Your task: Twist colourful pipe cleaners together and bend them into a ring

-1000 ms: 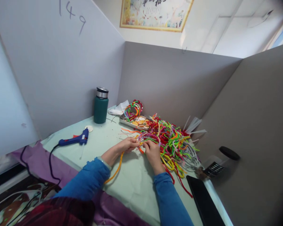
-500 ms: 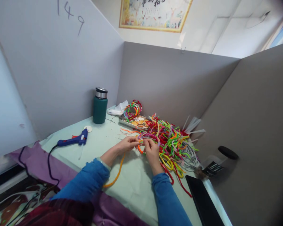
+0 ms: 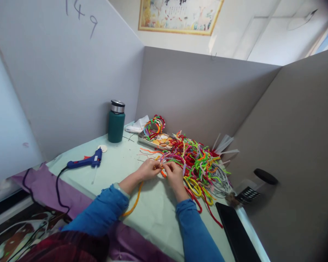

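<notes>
My left hand point(image 3: 148, 170) pinches an orange pipe cleaner point(image 3: 138, 198), whose long tail hangs below the palm and curves down to the left. Fingertip to fingertip with it, my right hand point(image 3: 175, 175) is closed on the same orange piece; the small part between the fingers is mostly hidden. Just beyond and right of both hands lies a tangled heap of coloured pipe cleaners point(image 3: 199, 160), with red, green, yellow and grey strands.
A blue glue gun point(image 3: 84, 161) with a black cord lies left. Behind are a green bottle point(image 3: 116, 125), a metal tray point(image 3: 153, 145) of small discs and a ring of coloured loops point(image 3: 154, 127). A black flat object point(image 3: 236, 233) sits at right. Grey partitions surround the table.
Both hands have shifted slightly, and their fingertips have come closer together around the orange piece. The view has tilted a little.
</notes>
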Available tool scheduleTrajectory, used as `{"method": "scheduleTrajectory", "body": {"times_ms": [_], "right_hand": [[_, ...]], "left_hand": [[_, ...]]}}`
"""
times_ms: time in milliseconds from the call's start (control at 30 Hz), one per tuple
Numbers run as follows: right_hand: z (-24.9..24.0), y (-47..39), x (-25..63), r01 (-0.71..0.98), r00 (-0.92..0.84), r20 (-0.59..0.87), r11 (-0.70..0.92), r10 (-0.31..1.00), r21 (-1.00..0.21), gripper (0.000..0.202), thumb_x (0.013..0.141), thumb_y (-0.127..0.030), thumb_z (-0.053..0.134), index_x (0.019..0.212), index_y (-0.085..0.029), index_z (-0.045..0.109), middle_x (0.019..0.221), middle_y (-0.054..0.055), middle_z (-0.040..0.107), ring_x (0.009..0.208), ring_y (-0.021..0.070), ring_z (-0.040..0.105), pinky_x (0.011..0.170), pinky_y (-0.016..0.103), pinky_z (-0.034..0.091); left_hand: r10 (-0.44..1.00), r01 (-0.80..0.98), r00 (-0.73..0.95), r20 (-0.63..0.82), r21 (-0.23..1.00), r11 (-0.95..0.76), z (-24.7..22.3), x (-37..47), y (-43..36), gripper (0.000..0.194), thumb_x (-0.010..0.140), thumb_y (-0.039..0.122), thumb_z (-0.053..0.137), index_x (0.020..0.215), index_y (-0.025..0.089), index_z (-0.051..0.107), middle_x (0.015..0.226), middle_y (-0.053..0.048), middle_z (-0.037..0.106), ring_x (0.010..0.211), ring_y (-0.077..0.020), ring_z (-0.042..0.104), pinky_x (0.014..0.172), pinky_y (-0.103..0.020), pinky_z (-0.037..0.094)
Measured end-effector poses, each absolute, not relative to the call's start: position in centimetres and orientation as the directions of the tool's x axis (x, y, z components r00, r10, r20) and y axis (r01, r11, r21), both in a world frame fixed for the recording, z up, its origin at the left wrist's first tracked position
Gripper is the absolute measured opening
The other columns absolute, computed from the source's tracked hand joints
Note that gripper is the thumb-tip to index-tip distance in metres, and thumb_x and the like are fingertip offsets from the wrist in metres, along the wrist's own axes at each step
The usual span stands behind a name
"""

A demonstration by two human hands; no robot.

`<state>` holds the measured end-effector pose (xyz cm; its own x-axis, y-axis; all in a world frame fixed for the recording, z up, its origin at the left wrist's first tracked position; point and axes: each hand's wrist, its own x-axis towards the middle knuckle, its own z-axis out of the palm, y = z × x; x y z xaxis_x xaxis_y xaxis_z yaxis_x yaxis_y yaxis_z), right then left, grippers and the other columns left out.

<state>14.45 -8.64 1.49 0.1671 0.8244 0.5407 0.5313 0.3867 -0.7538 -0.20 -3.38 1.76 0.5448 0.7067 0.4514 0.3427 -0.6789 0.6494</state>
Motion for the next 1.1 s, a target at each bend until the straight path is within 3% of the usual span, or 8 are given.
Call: {"method": "scheduleTrajectory", "body": {"times_ms": [133,267,500,700,800,933,1100], "right_hand": [[1.9,-9.5,14.0,0.704,-0.056,0.649,0.491,0.758,-0.513,0.019,0.085,-0.028,0.048,0.073,-0.019,0.060,0.069,0.004,0.060,0.065,0.0158,0.053,0.064,0.027,0.037],[1.8,-9.4,14.4,0.737,-0.019,0.685,0.473,0.729,-0.483,0.017,0.086,-0.025,0.047,0.077,-0.019,0.059,0.073,0.004,0.062,0.068,0.0163,0.055,0.066,0.027,0.039],[1.4,-8.7,14.8,0.683,0.126,0.670,0.426,0.731,-0.593,0.013,0.084,-0.021,0.048,0.084,-0.019,0.061,0.077,0.004,0.065,0.069,0.0170,0.057,0.065,0.028,0.042],[2.0,-9.3,14.6,0.731,0.039,0.769,0.506,0.638,-0.457,0.015,0.087,-0.022,0.045,0.085,-0.018,0.059,0.081,0.005,0.063,0.076,0.0172,0.058,0.071,0.029,0.043],[2.1,-9.2,14.9,0.691,0.126,0.768,0.500,0.628,-0.522,0.016,0.087,-0.025,0.045,0.086,-0.018,0.059,0.082,0.006,0.063,0.077,0.0176,0.058,0.072,0.030,0.044],[1.8,-8.8,15.1,0.558,0.251,0.669,0.460,0.700,-0.691,0.020,0.086,-0.032,0.047,0.090,-0.017,0.060,0.081,0.006,0.065,0.074,0.0178,0.059,0.066,0.029,0.045],[1.1,-8.5,14.4,0.471,0.249,0.538,0.384,0.806,-0.794,0.025,0.079,-0.041,0.057,0.083,-0.017,0.063,0.074,0.004,0.066,0.063,0.0158,0.057,0.059,0.026,0.043]], "left_hand": [[0.778,0.286,0.529,0.339,0.792,-0.539,1.7,-0.4,-2.9,0.017,0.071,0.027,0.059,0.059,0.014,0.060,0.055,0.000,0.057,0.052,-0.0090,0.045,0.050,-0.020,0.028],[0.831,0.069,0.539,0.135,0.977,-0.204,2.3,-0.6,-2.6,0.026,0.067,0.037,0.065,0.068,0.012,0.059,0.055,0.000,0.058,0.042,-0.0053,0.038,0.042,-0.019,0.023],[0.765,-0.076,0.642,0.058,0.997,-0.012,3.1,-1.0,-3.0,0.037,0.063,0.044,0.071,0.075,0.012,0.057,0.057,0.002,0.058,0.032,-0.0006,0.028,0.035,-0.019,0.013],[0.639,0.013,0.760,-0.115,0.987,0.161,2.8,-1.2,-3.1,0.038,0.063,0.045,0.072,0.076,0.013,0.056,0.052,0.004,0.052,0.032,-0.0008,0.023,0.033,-0.019,0.013],[0.672,-0.062,0.737,-0.071,0.983,0.172,2.8,-1.1,-3.0,0.039,0.065,0.047,0.069,0.078,0.012,0.058,0.051,0.006,0.049,0.033,-0.0007,0.022,0.034,-0.019,0.016],[0.737,-0.146,0.676,-0.008,0.979,0.144,2.6,-1.0,-2.8,0.040,0.062,0.043,0.073,0.083,0.012,0.058,0.056,0.004,0.053,0.037,-0.0018,0.033,0.038,-0.018,0.023],[0.822,-0.069,0.565,0.070,0.997,-0.038,2.0,-0.5,-2.6,0.038,0.064,0.040,0.071,0.086,0.009,0.063,0.059,0.000,0.060,0.040,-0.0037,0.039,0.040,-0.018,0.023]]}}
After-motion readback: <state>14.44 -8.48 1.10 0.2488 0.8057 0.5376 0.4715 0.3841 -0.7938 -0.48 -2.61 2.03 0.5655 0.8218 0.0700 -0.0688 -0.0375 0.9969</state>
